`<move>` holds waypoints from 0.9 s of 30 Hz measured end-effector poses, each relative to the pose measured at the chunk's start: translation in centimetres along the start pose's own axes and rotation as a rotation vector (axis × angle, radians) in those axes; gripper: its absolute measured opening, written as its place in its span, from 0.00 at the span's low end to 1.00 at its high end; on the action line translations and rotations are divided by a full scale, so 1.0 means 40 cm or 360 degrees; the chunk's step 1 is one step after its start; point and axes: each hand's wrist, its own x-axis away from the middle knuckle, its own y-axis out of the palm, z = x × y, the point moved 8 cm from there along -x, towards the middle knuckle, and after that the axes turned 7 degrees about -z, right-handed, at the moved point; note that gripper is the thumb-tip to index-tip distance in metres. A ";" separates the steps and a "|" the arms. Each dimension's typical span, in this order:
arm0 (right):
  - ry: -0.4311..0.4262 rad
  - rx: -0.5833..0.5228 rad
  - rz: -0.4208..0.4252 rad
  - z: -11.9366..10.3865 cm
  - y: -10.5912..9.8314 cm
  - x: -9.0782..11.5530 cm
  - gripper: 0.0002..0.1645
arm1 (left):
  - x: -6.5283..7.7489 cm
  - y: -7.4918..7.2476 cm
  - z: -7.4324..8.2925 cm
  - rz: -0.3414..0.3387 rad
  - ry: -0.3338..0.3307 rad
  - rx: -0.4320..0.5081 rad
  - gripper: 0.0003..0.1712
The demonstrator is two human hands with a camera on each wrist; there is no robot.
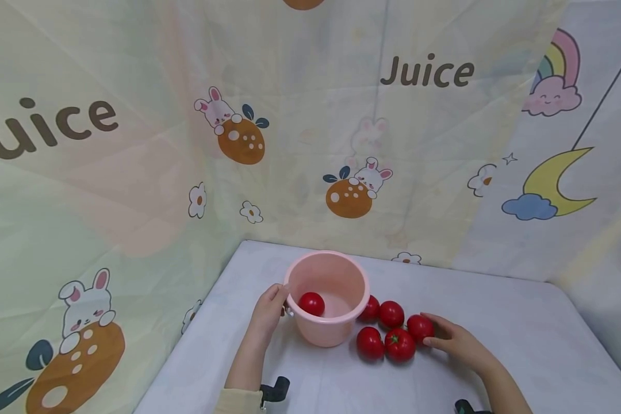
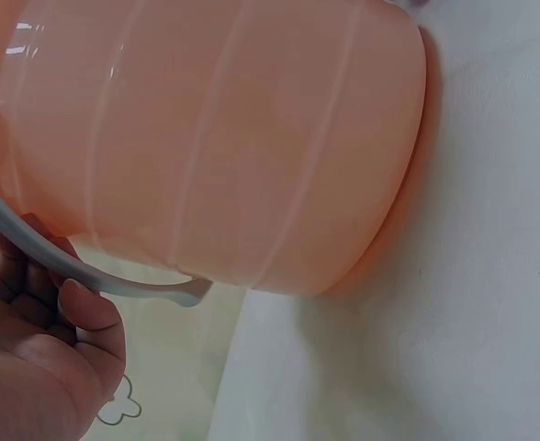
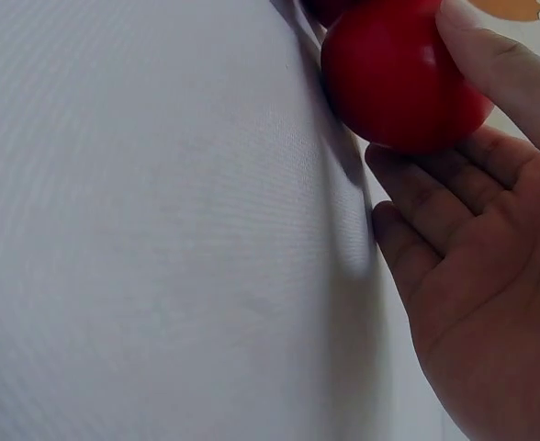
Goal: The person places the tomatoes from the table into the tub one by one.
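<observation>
A pink plastic bucket stands on the table with one red tomato inside. My left hand grips the bucket's left side by the rim. In the left wrist view the fingers of that hand curl up behind the bucket's pale handle. To the right of the bucket several more tomatoes lie close together. My right hand holds the rightmost tomato between thumb and fingers. The right wrist view shows this tomato low by the table, its far side hidden.
A white cloth covers the table. Printed curtains with rabbits and fruit hang behind and at the sides, close to the table's back edge. Dark camera mounts sit on both wrists.
</observation>
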 end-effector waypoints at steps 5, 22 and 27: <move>-0.0023 -0.0007 0.0002 0.002 -0.002 -0.001 0.50 | 0.000 0.002 0.001 0.0000 0.0013 0.0012 0.32; 0.0010 -0.0089 0.0018 0.015 -0.001 0.001 0.50 | -0.002 0.002 -0.001 -0.0002 0.0018 0.0024 0.31; -0.0021 -0.0107 0.0023 0.016 -0.015 0.003 0.47 | 0.001 0.002 0.000 0.0007 0.0012 0.0021 0.31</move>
